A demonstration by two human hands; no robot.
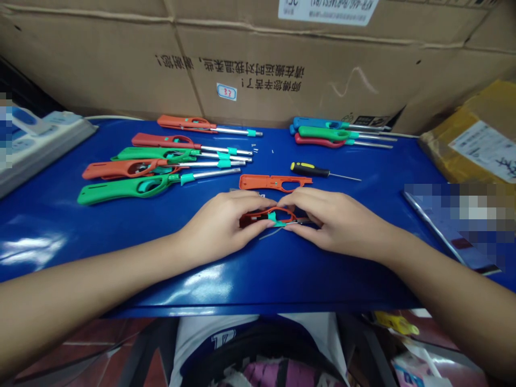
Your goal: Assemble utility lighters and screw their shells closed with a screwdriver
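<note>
Reference the clock face to the unit in my hands, with 12 o'clock pointing away from me. The unit is an orange lighter (275, 219), located just above the blue table (250, 279), between my two hands. My left hand (220, 223) holds the handle in a narrow pinch; my right hand (341, 223) pinches the front part, equally narrow. Status, as judged: partway. One loose shell half (262, 183) lies separate at 12 o'clock, so the casing is not joined, and a teal part (272, 216) sits exposed at the trigger opening. Remaining: shell apart, small loose pieces (255, 150), possibly screws, lying at 11 o'clock, and the screwdriver (310, 170) unheld between 1 and 2 o'clock. The five lighters (133, 170) at 10 o'clock and the lighter stack (322, 131) at 1 o'clock appear assembled; which of the two sets is finished, I cannot tell. Orientation: the long axis runs from 9 to 3 o'clock, roughly parallel to the near table edge. The handle points to 9 o'clock, the front end to 3 o'clock; its tip is hidden by my right hand.
</note>
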